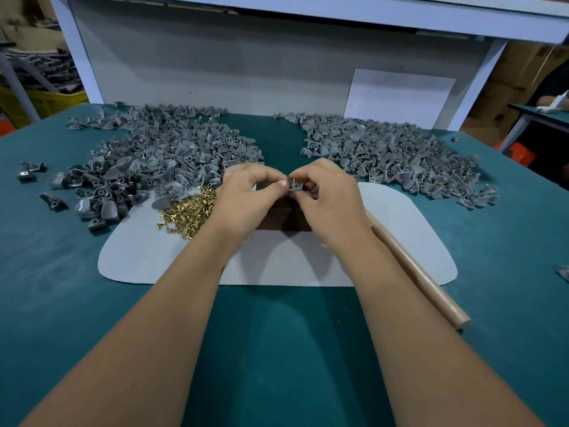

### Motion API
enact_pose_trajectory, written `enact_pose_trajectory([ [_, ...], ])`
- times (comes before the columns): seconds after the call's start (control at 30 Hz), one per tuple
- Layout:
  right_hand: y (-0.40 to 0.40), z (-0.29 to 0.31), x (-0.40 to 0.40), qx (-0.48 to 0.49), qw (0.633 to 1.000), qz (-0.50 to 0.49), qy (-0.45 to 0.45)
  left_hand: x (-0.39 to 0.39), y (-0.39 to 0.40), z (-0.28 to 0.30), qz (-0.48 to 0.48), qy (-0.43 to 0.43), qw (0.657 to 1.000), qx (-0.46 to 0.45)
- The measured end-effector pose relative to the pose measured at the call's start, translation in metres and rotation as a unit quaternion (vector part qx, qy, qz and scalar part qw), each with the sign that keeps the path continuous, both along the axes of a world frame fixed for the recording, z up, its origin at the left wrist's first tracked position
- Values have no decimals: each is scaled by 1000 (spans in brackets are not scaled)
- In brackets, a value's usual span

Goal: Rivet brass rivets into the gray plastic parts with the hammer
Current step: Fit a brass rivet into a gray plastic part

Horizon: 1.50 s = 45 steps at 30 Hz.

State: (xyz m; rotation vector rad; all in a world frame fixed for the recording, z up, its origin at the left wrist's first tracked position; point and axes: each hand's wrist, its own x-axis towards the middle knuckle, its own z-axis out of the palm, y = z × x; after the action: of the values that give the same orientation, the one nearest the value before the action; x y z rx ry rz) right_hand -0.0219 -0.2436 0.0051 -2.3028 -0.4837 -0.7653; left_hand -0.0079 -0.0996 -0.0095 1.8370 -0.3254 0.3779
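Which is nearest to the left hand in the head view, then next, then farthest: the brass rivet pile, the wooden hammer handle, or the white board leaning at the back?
From the left hand:
1. Brass rivet pile, right beside it on its left.
2. Wooden hammer handle, beyond the right hand.
3. White board, leaning at the back right.

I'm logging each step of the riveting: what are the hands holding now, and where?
Both hands, left hand and right hand, pinch one gray plastic part by its ends; a rivet stands in it.

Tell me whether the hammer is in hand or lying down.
Lying down: its wooden handle rests on the table beside the right hand, ungripped. Both hands pinch a gray part.
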Motion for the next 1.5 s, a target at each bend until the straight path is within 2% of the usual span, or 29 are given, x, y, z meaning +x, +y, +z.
enact_pose_trajectory([
  [0.13, -1, -1, -1, -40, 999, -4, -22, 0, -1, -1, -10, -6, 1000, 26],
  [0.23, -3, -4, 1, -68, 997, -11, -42, -2, 0, 0, -22, 9, 1000, 10],
  [0.8, -3, -3, 0, -64, 997, -21, -23, -8, 2, 0, -73, 64, 993, -60],
  [1.0, -1, -2, -1, -31, 999, -14, -19, -9, 1, 2, -67, 71, 993, -73],
  [1.2, -1, -3, -1, -19, 998, -31, -41, -5, 2, 0, -23, 62, 993, -93],
  [1.3, 1, -3, -1, 30, 997, -39, -59, -5, 1, 1, -12, 51, 991, -120],
  [1.5, 5, -2, -2, 126, 992, -12, 7, -7, -3, 3, -36, 37, 989, -136],
])
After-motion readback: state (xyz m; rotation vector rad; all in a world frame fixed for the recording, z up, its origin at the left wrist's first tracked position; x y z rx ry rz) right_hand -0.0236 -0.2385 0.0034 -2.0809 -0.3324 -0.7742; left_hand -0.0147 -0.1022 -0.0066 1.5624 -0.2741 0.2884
